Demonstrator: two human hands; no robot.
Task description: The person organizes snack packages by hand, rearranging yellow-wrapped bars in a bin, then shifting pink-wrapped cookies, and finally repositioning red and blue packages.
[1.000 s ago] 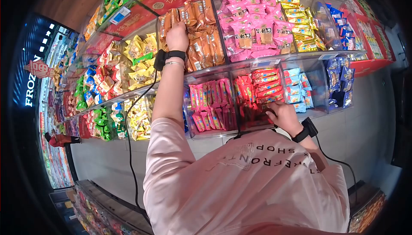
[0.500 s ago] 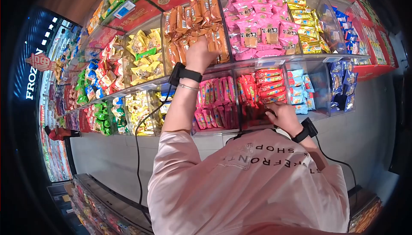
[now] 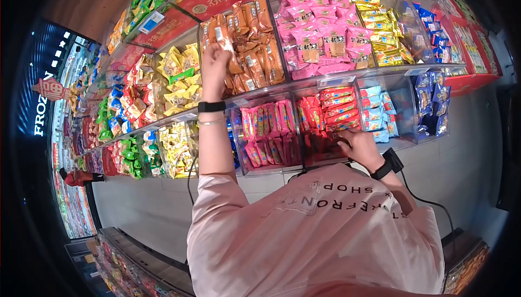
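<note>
My left hand (image 3: 215, 69) is closed at the left side of the upper bin of brown snack packets. Its fingers pinch a brown snack packet (image 3: 222, 35), tilted up above the others. The remaining brown packets (image 3: 263, 61) lie in uneven rows to the right of the hand. Lower down, my right hand (image 3: 359, 146) is at the front of the bin of red packets (image 3: 339, 107). Its fingers curl in at the bin's front edge; what they grip, if anything, is hidden. Black bands circle both wrists.
Pink packets (image 3: 325, 31) fill the upper bin to the right, with yellow packets (image 3: 382, 28) beyond. Yellow wrapped sweets (image 3: 182, 77) sit left of the brown ones. Clear walls divide the bins. Light blue packets (image 3: 377, 112) lie beside the red ones. A cable (image 3: 429, 202) trails from the right wrist.
My left hand has moved left across the brown packets, and a packet now shows raised at its fingers. The right hand has stayed in place. The view has shifted slightly.
</note>
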